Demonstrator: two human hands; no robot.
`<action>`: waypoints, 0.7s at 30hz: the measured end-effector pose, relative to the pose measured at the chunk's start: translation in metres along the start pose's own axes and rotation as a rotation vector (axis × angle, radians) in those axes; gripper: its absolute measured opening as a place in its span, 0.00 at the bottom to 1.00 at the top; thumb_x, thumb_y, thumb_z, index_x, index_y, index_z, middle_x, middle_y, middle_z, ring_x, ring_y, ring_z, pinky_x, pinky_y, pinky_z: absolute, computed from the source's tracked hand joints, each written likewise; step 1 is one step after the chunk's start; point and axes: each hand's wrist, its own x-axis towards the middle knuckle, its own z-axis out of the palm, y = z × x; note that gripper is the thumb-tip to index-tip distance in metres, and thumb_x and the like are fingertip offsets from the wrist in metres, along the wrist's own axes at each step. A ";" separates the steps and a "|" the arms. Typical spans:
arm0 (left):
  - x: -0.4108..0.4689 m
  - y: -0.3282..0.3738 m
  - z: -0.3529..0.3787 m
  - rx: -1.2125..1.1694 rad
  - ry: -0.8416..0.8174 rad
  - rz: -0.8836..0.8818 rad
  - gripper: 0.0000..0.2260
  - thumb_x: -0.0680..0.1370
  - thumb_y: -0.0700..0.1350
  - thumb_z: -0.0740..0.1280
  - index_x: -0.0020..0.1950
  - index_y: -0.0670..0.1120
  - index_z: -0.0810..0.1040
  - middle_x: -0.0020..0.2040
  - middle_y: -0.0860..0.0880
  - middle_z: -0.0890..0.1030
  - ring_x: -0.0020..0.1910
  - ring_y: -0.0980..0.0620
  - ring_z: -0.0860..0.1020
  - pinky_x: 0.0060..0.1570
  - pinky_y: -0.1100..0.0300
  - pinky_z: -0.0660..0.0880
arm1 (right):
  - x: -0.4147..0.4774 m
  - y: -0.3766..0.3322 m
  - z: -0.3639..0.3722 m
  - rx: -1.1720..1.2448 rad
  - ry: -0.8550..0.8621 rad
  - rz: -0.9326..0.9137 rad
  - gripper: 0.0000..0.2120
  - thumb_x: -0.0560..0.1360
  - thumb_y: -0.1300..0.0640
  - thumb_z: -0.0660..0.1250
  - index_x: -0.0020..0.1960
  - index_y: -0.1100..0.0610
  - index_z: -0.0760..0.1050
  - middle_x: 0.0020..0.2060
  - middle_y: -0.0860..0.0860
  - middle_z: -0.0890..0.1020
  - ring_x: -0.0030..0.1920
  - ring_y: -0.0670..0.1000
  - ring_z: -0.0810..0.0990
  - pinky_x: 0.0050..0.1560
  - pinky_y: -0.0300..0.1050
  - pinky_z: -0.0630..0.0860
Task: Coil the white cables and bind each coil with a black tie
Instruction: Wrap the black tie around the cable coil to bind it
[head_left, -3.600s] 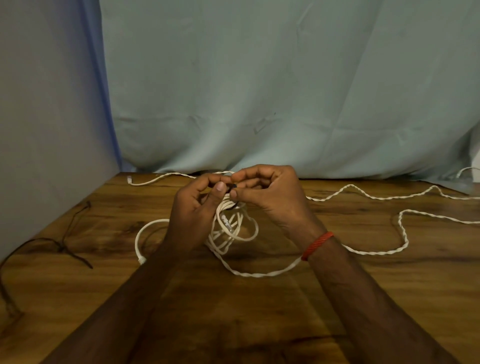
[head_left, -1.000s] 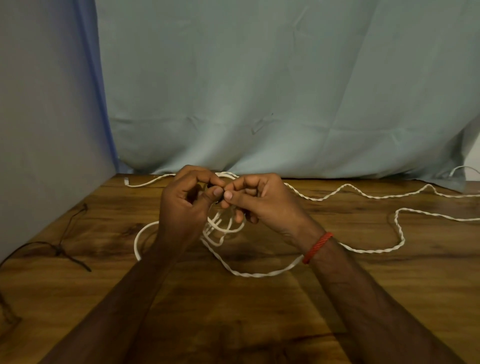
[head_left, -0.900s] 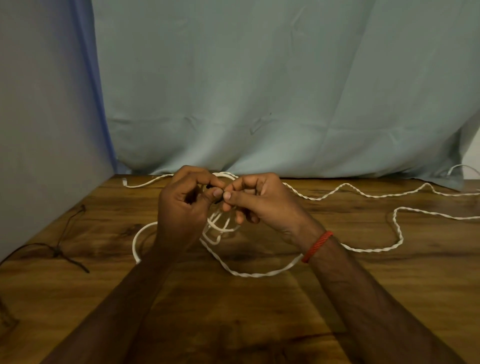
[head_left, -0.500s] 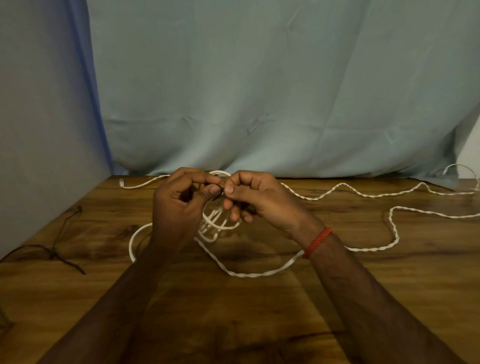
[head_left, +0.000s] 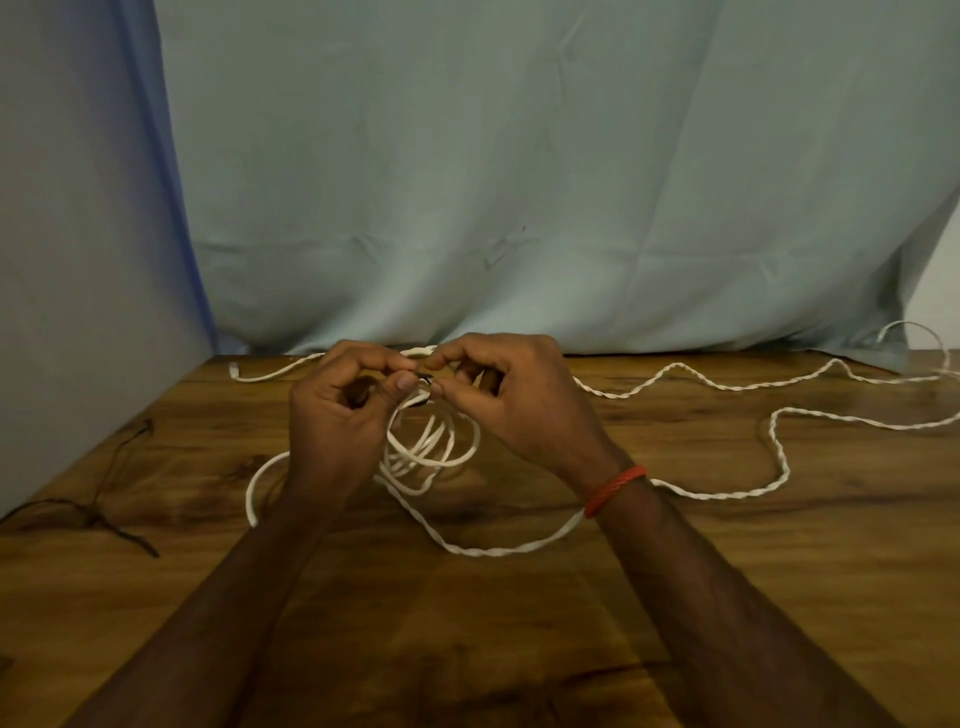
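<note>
Now the left hand (head_left: 337, 415) and right hand (head_left: 519, 405) both pinch the thin black tie (head_left: 425, 378) on top of the white cable coil (head_left: 431, 447) over the table (head_left: 467, 623), and the coil looks light and floppy, so hold where loops meet.

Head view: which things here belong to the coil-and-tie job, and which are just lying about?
In the job: white coil; black tie, pinched by left hand and right hand at its top; loose white cable trailing right; black strands at the table's left, likely spare ties.
Lying about: wooden table; blue-grey cloth backdrop; red wristband.
</note>
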 end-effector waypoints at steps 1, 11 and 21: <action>0.000 0.000 0.000 0.000 -0.002 0.002 0.04 0.73 0.47 0.72 0.46 0.55 0.80 0.45 0.61 0.81 0.47 0.60 0.80 0.48 0.64 0.76 | 0.000 0.000 0.000 -0.012 0.018 -0.021 0.07 0.73 0.57 0.75 0.52 0.53 0.85 0.35 0.46 0.83 0.33 0.42 0.77 0.39 0.42 0.78; -0.002 0.002 0.000 -0.033 -0.019 -0.055 0.04 0.73 0.48 0.73 0.45 0.55 0.81 0.44 0.58 0.82 0.44 0.56 0.81 0.44 0.55 0.80 | 0.002 -0.005 -0.002 0.033 -0.059 0.123 0.09 0.71 0.50 0.77 0.50 0.50 0.86 0.41 0.47 0.82 0.36 0.42 0.77 0.40 0.45 0.78; 0.000 0.011 0.005 -0.387 0.061 -0.434 0.04 0.74 0.47 0.70 0.46 0.49 0.81 0.37 0.54 0.84 0.32 0.59 0.79 0.33 0.67 0.77 | 0.007 0.000 -0.018 0.542 0.167 0.421 0.09 0.80 0.56 0.68 0.57 0.56 0.83 0.45 0.51 0.85 0.39 0.43 0.79 0.37 0.39 0.75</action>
